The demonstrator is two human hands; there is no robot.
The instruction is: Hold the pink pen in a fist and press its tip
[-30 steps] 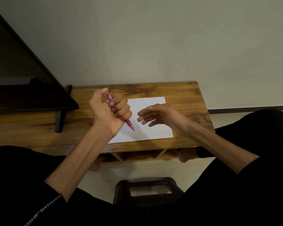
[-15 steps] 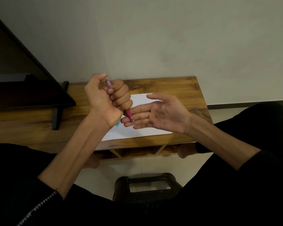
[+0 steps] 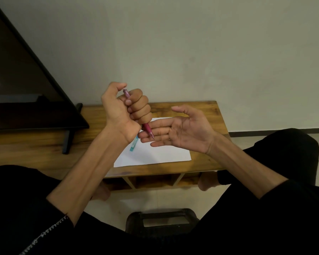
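Note:
My left hand is raised above the wooden table and grips a pink pen in its fist, tip pointing down and to the right, thumb near the pen's top end. My right hand is beside it, palm up with fingers straight, and the pen's tip lies over its fingers. Beneath both hands a white sheet of paper lies on the table. A small teal object, like a pen cap, rests on the paper's left part, partly hidden by my left wrist.
A dark flat screen on a black stand fills the table's left side. A pale wall rises behind. Below the table edge are my dark-clothed legs, a bare foot and a black stool on the floor.
My right hand turned from palm down to palm up and moved toward the pen's tip. My left hand, still holding the pen, rose a little. The teal object came into sight.

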